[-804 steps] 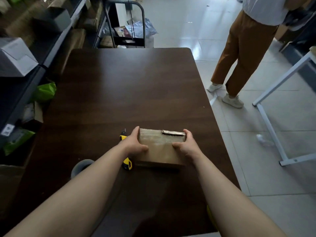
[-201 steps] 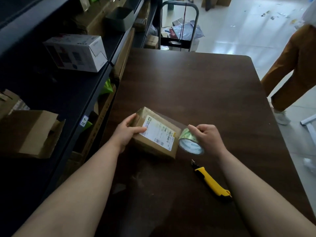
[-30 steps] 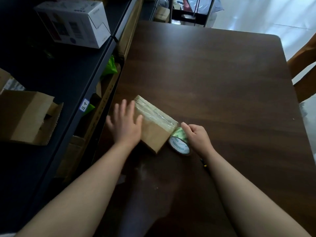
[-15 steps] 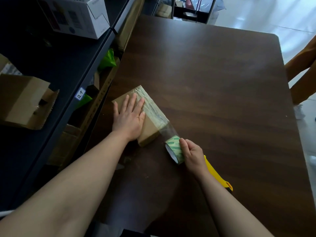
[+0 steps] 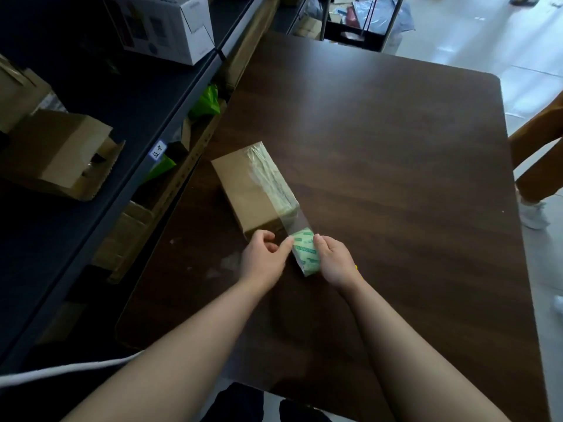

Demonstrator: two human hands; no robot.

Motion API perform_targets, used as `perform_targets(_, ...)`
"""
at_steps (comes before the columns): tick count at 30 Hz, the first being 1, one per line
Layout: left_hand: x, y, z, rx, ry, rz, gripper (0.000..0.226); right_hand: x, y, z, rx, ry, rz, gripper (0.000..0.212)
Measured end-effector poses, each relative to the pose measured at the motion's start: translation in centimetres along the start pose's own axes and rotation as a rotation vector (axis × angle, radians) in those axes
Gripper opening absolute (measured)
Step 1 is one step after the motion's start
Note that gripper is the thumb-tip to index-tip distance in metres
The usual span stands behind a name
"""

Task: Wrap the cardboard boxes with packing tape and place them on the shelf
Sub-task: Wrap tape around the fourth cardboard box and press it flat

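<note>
A small brown cardboard box [image 5: 247, 190] lies on the dark wooden table [image 5: 380, 153] near its left edge, with clear tape running along its right side. A strip of that tape stretches from the box's near corner to a green-printed tape roll [image 5: 305, 252]. My right hand [image 5: 333, 260] grips the roll from the right. My left hand [image 5: 264, 259] is just left of the roll, its fingers curled, thumb and forefinger at the tape's edge by the roll.
A dark metal shelf [image 5: 146, 95] runs along the table's left side, carrying a white carton [image 5: 164, 25] and an open brown box [image 5: 58, 153]. A cart [image 5: 362, 22] stands beyond the table. A person's leg in brown trousers [image 5: 539, 159] is at the right.
My left hand has lifted off the box top and come back to the tape roll. The roll has been pulled further from the box, drawing out more tape. The yellow knife is now hidden.
</note>
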State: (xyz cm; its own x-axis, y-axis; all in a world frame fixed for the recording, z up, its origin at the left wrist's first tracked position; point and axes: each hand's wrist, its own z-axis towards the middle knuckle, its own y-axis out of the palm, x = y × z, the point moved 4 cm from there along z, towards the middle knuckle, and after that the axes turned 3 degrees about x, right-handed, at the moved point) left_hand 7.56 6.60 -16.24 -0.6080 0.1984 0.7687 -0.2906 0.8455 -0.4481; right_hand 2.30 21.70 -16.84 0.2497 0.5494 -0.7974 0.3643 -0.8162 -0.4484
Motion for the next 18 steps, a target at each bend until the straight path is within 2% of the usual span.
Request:
perform_targets(2,0.2,2.4,0.4,-0.138,-0.211,-0.318,0.055,-0.3,-0.4,-0.2,-0.042,0.006,-0.008,0.044)
perform_targets(4,0.5,4.0,0.8,-0.183,-0.279,-0.487,0.048,-0.2,-1.2,-0.3,-0.06,-0.015,-0.044,0.047)
perform_targets(6,0.3,4.5,1.1,-0.159,-0.302,-0.546,0.037,0.6,-2.6,0.0,-0.017,-0.029,-0.173,0.044)
perform_targets(8,0.1,4.4,1.2,-0.12,-0.328,-0.614,0.026,2.5,-4.5,-0.1,0.059,0.064,-0.342,0.033)
perform_targets(11,0.2,4.2,1.1,-0.113,-0.372,-0.693,0.021,6.0,-5.9,-1.1,-0.011,0.259,-0.59,0.054)
perform_targets(13,0.3,4.1,1.1,-0.12,-0.391,-0.697,0.02,7.5,-5.8,-1.5,-0.052,0.301,-0.675,0.052)
perform_targets(15,0.7,3.9,1.1,-0.125,-0.406,-0.679,0.018,8.0,-6.0,-1.4,-0.037,0.284,-0.648,0.04)
perform_targets(18,0.7,3.3,1.8,-0.09,-0.391,-0.603,0.011,6.5,-6.5,-0.7,-0.004,0.213,-0.325,0.03)
